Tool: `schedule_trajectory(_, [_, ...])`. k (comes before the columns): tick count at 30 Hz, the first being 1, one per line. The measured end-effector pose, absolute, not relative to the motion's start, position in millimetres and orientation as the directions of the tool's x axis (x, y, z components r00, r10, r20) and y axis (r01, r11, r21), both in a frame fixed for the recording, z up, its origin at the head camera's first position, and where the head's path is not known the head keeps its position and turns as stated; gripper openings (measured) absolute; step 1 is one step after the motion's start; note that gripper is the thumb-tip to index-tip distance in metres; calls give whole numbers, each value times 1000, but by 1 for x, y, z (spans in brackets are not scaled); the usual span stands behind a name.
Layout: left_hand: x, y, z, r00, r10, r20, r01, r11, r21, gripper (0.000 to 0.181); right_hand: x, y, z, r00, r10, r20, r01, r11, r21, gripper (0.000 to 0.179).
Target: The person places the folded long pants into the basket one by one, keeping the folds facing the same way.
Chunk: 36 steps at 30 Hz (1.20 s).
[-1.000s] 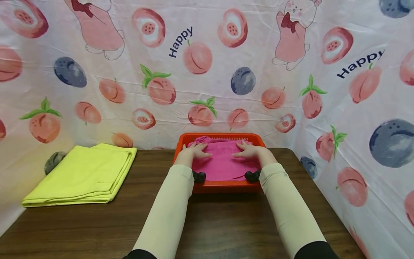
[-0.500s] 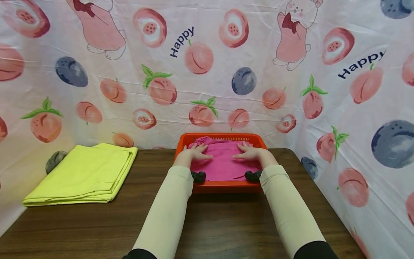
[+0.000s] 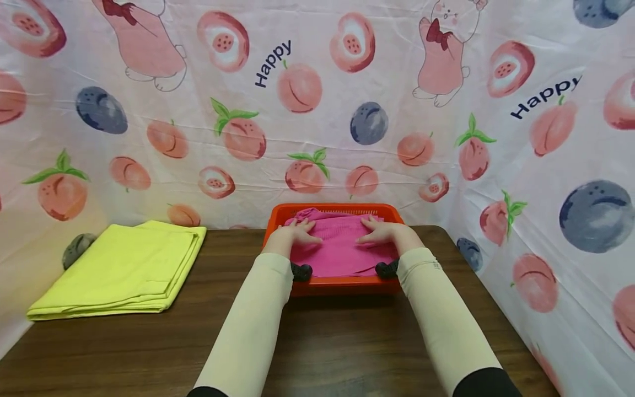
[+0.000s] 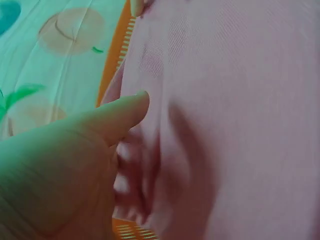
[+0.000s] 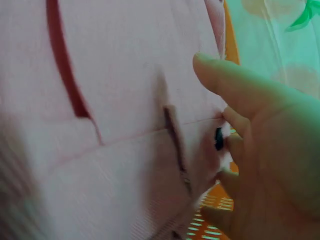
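Inside the red basket (image 3: 347, 282) lay a pink cloth (image 3: 342, 253), the left hand (image 3: 289, 238) and right hand (image 3: 389, 236) apart at its sides, fingers spread, with a yellow cloth (image 3: 119, 270) left of the basket.

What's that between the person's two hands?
A pink cloth, lying in the orange-red basket. The head view shows it filling the stretch between the left hand and the right hand.

Pink cloth (image 3: 342, 251), folded, lying flat inside orange basket (image 3: 347, 282)
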State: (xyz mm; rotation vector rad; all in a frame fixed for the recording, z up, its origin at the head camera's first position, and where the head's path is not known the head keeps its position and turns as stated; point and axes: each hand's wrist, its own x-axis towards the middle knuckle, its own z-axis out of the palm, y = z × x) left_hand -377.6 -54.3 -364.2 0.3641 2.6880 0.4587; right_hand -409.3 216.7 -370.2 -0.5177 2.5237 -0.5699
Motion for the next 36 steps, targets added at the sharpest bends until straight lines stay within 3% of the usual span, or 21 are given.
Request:
schedule_trajectory(17, [-360,-59,-340,-793,426,-436,274,888,369,76,-367,213,-337,-763,-468,-445,-317,872,-374,80])
schedule_trajectory(23, [-338,-54,-349,-797,389,-462,260,911,320,75,-352,212,-338,-752,-454,-478,-319,885,-338,77])
schedule_trajectory(28, [-319,-53,-360,-807,359,-469,270,930,248,85,-335,212,-345,-761,-435,-482,-339,899,-276,81])
schedule_trajectory(36, [-310,-51,-369,-820,346,-455,263,935,238,92,-316,214,-357,-783,-453,-426,-414,891,-186,84])
